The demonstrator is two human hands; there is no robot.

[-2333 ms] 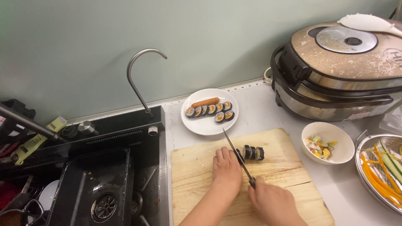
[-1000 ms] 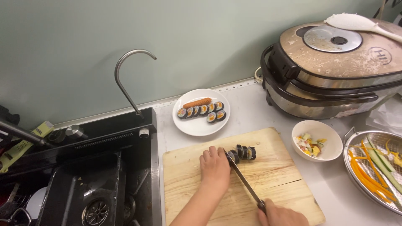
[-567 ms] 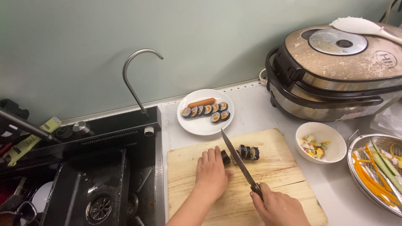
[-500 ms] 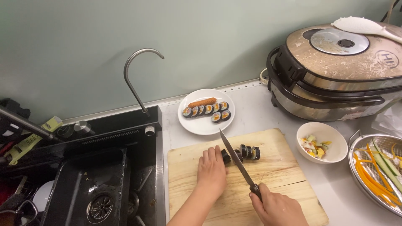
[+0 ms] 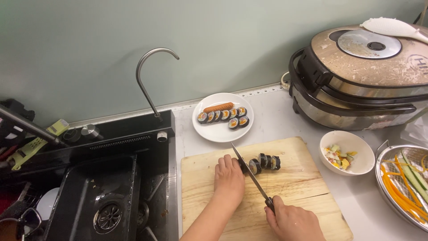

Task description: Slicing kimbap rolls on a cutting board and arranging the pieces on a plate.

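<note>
On the wooden cutting board (image 5: 303, 187) my left hand (image 5: 229, 178) presses down on the uncut end of a dark seaweed rice roll, which it mostly hides. My right hand (image 5: 292, 222) grips the handle of a long knife (image 5: 249, 172), its blade angled down against the roll just right of my left fingers. Several cut roll slices (image 5: 265, 162) stand beside the blade. Behind the board, a white plate (image 5: 223, 129) carries a row of roll slices and a sausage.
A black sink (image 5: 96, 196) with a curved steel tap (image 5: 147, 80) lies to the left. A large rice cooker (image 5: 365, 76) with a white paddle on top stands at the back right. A white bowl (image 5: 347, 154) of filling scraps and a metal strainer (image 5: 401, 178) of vegetable strips sit right.
The knife has come forward and down against the roll beside my left fingers. My left hand has shifted a little left along the roll, and the row of cut slices has grown.
</note>
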